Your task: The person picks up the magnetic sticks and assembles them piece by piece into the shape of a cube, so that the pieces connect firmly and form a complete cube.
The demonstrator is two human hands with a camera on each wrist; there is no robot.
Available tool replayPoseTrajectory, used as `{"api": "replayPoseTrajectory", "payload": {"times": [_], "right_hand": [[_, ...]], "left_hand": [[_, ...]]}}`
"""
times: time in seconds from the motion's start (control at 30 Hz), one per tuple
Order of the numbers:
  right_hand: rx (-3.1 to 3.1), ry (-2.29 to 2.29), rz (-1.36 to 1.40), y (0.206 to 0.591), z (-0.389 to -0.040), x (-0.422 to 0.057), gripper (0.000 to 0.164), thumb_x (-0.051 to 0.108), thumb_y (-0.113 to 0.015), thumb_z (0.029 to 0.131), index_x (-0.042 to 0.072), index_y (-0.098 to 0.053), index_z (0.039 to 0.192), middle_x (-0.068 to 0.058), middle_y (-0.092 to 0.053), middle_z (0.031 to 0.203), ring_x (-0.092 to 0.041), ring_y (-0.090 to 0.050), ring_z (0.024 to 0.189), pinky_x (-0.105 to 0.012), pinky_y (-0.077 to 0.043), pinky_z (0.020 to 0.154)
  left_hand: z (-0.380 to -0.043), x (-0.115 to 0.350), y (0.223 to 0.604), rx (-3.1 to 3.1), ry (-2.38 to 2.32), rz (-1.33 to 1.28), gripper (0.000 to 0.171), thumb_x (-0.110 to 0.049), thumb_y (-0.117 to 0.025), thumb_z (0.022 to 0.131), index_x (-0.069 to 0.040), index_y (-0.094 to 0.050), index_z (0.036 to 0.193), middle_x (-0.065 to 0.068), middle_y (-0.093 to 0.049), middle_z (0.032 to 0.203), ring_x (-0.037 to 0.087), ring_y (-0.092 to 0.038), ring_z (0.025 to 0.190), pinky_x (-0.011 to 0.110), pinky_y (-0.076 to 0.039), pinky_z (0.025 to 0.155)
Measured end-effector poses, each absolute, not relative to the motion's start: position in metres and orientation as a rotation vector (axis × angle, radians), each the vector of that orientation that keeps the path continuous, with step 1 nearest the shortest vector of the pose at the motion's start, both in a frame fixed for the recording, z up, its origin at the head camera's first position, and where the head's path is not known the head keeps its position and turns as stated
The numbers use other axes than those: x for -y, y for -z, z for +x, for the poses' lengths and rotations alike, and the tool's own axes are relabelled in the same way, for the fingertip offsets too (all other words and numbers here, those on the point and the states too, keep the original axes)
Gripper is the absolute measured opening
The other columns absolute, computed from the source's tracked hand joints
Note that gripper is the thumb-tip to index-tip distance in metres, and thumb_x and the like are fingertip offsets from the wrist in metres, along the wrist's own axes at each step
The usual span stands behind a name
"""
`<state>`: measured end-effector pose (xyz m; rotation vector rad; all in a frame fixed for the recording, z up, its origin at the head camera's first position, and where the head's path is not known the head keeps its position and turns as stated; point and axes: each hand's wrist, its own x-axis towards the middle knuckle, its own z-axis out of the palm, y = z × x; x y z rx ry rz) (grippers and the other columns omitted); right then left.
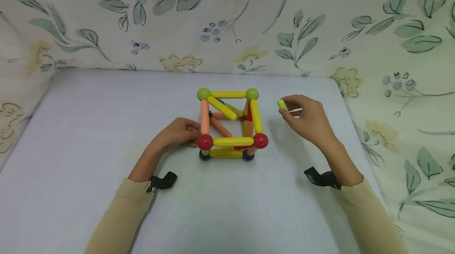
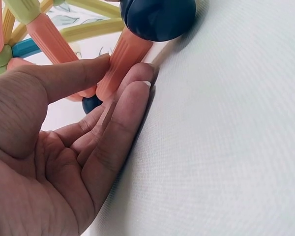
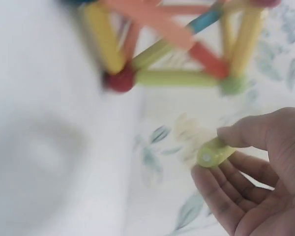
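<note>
A box-shaped frame of coloured magnetic rods and balls (image 1: 232, 142) stands on the white table. Its front top corners are red balls (image 1: 205, 142), its back ones green balls (image 1: 252, 93). One yellow rod (image 1: 223, 108) slants inward from the back left green ball. At the lower left side, my left hand (image 1: 179, 131) pinches an orange rod (image 2: 122, 64) of the frame, beside a dark blue ball (image 2: 160, 18). Right of the frame, my right hand (image 1: 309, 119) holds a short yellow-green magnetic rod (image 3: 214, 153) between thumb and fingers, apart from the frame.
The white tabletop (image 1: 227, 206) extends around the frame. Floral cloth (image 1: 220, 17) hangs behind it and along both sides. Each wrist wears a black strap, the left strap (image 1: 164, 181) and the right strap (image 1: 321, 178).
</note>
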<state>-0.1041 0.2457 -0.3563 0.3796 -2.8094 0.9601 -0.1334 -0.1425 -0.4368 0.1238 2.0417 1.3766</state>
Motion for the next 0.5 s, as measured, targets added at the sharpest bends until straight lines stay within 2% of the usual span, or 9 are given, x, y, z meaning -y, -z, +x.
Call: {"api": "replayPoseTrajectory", "payload": {"times": [0.1, 0.17, 0.23, 0.37, 0.5], "right_hand": [[2.760, -0.998, 0.452, 0.336, -0.091, -0.231, 0.033, 0.010, -0.078, 0.096, 0.003, -0.072, 0.127, -0.009, -0.077, 0.110, -0.023, -0.076, 0.095, -0.026, -0.062, 0.086], [2.733, -1.007, 0.531, 0.322, -0.082, -0.220, 0.033, 0.009, -0.079, 0.095, 0.005, -0.073, 0.127, -0.006, -0.077, 0.110, -0.021, -0.076, 0.093, -0.019, -0.059, 0.084], [2.718, -1.010, 0.627, 0.309, -0.074, -0.207, 0.032, 0.008, -0.079, 0.095, 0.006, -0.074, 0.126, -0.004, -0.077, 0.110, -0.019, -0.076, 0.092, -0.021, -0.060, 0.083], [2.740, -0.947, 0.765, 0.292, -0.063, -0.181, 0.031, 0.009, -0.077, 0.094, 0.006, -0.077, 0.124, -0.002, -0.076, 0.108, -0.015, -0.072, 0.088, -0.034, -0.062, 0.077], [2.825, -0.845, 0.781, 0.289, -0.059, -0.161, 0.031, 0.011, -0.076, 0.093, 0.004, -0.078, 0.123, -0.002, -0.074, 0.103, -0.013, -0.065, 0.082, -0.031, -0.056, 0.066]], "left_hand": [[-0.133, 0.143, 0.437, -2.032, -1.379, 0.127, 0.044, -0.013, -0.064, 0.100, 0.011, -0.059, 0.137, 0.018, -0.076, 0.110, 0.016, -0.071, 0.076, 0.028, -0.063, 0.074], [-0.132, 0.144, 0.437, -2.029, -1.383, 0.130, 0.044, -0.012, -0.064, 0.100, 0.011, -0.058, 0.137, 0.019, -0.075, 0.111, 0.016, -0.071, 0.077, 0.028, -0.063, 0.075], [-0.133, 0.145, 0.436, -2.035, -1.384, 0.129, 0.044, -0.012, -0.063, 0.100, 0.011, -0.058, 0.138, 0.019, -0.075, 0.111, 0.016, -0.071, 0.077, 0.028, -0.063, 0.074], [-0.135, 0.146, 0.435, -2.036, -1.377, 0.117, 0.044, -0.012, -0.062, 0.100, 0.011, -0.057, 0.138, 0.019, -0.075, 0.111, 0.015, -0.071, 0.075, 0.027, -0.063, 0.073], [-0.136, 0.145, 0.437, -2.026, -1.385, 0.124, 0.044, -0.012, -0.062, 0.101, 0.011, -0.057, 0.139, 0.019, -0.075, 0.112, 0.015, -0.071, 0.076, 0.027, -0.063, 0.074]]}}
